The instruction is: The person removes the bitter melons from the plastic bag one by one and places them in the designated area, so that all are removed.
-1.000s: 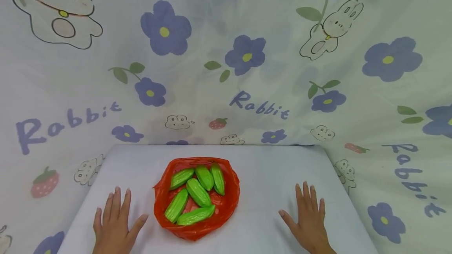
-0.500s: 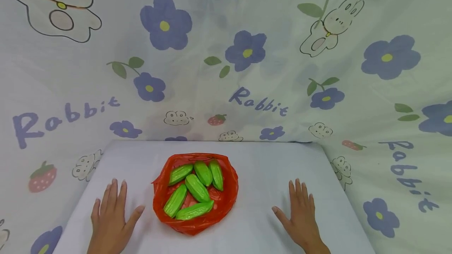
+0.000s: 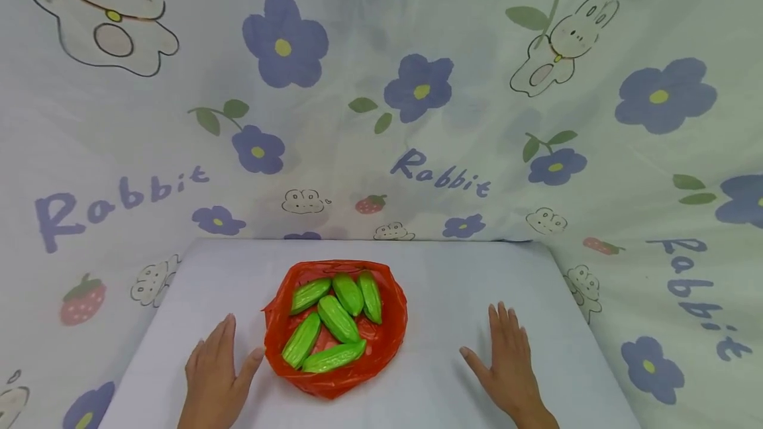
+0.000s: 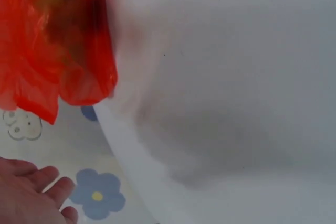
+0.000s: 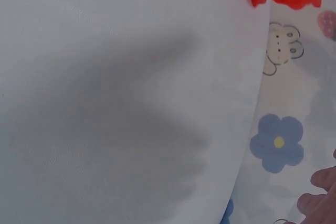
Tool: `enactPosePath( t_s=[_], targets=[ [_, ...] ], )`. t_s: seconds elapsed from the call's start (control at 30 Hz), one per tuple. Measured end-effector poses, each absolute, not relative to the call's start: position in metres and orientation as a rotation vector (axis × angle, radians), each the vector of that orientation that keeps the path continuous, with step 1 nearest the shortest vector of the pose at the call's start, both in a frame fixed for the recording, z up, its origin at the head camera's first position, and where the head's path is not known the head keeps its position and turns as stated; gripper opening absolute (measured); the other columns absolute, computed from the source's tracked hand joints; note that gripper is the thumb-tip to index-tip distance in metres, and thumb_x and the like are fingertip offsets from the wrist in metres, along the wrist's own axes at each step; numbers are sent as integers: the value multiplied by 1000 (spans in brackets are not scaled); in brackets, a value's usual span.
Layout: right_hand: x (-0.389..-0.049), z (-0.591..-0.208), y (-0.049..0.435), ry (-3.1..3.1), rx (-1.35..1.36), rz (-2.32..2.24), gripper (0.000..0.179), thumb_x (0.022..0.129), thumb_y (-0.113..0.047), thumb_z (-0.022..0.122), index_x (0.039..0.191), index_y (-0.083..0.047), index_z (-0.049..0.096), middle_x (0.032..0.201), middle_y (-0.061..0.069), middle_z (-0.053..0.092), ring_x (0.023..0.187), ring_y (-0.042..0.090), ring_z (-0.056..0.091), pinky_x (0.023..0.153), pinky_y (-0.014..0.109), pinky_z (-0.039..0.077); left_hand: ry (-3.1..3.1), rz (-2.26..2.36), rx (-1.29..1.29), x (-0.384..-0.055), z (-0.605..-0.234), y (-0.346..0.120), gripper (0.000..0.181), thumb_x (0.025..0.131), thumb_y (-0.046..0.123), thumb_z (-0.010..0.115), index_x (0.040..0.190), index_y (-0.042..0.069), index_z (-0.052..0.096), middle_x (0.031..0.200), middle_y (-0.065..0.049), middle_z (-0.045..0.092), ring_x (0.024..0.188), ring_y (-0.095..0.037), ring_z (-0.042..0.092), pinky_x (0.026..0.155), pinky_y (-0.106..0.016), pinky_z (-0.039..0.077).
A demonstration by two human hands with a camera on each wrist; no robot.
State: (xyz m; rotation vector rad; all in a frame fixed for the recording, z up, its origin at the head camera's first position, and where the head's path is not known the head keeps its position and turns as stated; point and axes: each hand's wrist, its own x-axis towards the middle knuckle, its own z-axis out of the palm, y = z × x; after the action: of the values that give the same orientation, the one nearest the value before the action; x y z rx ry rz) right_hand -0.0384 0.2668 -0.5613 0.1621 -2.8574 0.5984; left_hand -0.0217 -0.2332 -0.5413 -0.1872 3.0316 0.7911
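An open red plastic bag [image 3: 390, 343] stands left of the table's middle, its rim spread wide. Inside lie several light-green, ridged gourds [image 3: 338, 320] that look like bitter melons. My left hand [image 3: 216, 373] is just left of the bag, holding nothing, with its thumb tip close to the bag's edge in the head view. Over on the right, my right hand [image 3: 509, 369] is extended with straight fingers and thumb apart, away from the bag. Both wrist views show the hands' shadows on the white surface and part of the red bag [image 4: 84, 61].
The white table [image 3: 453, 296] carries the bag. Behind and around it hangs a pale curtain [image 3: 334, 118] printed with purple flowers, rabbits, strawberries and the word "Rabbit".
My left hand has moved right, closer to the bag, and its fingers have turned toward it. My right hand has shifted slightly left. The bag and gourds stay in place.
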Motion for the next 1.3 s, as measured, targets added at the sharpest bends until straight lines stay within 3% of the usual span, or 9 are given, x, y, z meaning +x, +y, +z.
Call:
enactPosePath(
  t_s=[0.2,0.3,0.37,0.43,0.53,0.73,0.97,1.17,1.3],
  targets=[
    [-42,-562,260,-2841,196,706,98,95,-52,74,163,-1,25,166,25,27,151,51,23,116,74,20,2917,899,-315,-26,-532,-223,88,105,66,42,156,-4,31,147,-30,46,130,-47,44,109,-70,23],
    [-42,-562,256,-2853,189,758,98,95,-51,74,163,-1,24,166,25,28,151,50,25,116,74,20,2886,977,-364,-28,-530,-220,81,105,67,42,147,-2,42,126,-20,62,110,-35,59,101,-58,43],
    [-42,-561,253,-2857,186,783,98,95,-50,75,163,-1,24,166,24,28,151,47,26,117,73,20,2833,1029,-399,-28,-530,-218,78,104,69,41,137,-1,48,108,-13,64,94,-27,61,85,-47,53],
    [-44,-560,250,-2847,190,799,96,95,-49,76,162,-1,26,165,23,30,151,46,29,116,72,23,2783,1066,-427,-30,-529,-217,76,102,72,41,128,1,51,94,-7,60,82,-22,57,70,-36,51],
    [-47,-556,246,-2841,201,790,95,96,-51,74,162,-1,28,165,22,32,149,43,32,116,69,29,2706,1103,-459,-30,-530,-213,77,99,76,42,122,3,51,87,-5,54,77,-20,51,61,-30,42],
    [-53,-545,235,-2865,209,816,93,97,-54,71,162,-3,29,165,18,34,149,41,34,117,64,34,2708,1157,-444,-30,-530,-205,77,98,74,50,124,1,56,90,-5,56,80,-20,52,62,-27,46],
    [-56,-537,221,-2877,249,821,89,97,-51,72,162,-6,32,163,16,40,148,40,39,119,62,31,2764,1192,-394,-32,-530,-201,45,104,47,63,116,4,63,86,-3,59,76,-19,53,60,-25,47],
    [-59,-534,213,-2887,262,798,87,97,-52,72,162,-8,34,163,14,40,147,38,40,116,62,36,2821,1179,-362,-34,-532,-201,50,101,54,65,111,5,64,85,-2,59,75,-18,52,60,-24,45],
    [-60,-531,210,-2896,269,809,85,96,-50,73,160,-7,37,163,13,40,148,37,40,115,60,38,2858,1160,-340,-35,-532,-199,36,101,41,70,106,6,64,82,-2,58,72,-18,52,58,-24,44]
  ],
)
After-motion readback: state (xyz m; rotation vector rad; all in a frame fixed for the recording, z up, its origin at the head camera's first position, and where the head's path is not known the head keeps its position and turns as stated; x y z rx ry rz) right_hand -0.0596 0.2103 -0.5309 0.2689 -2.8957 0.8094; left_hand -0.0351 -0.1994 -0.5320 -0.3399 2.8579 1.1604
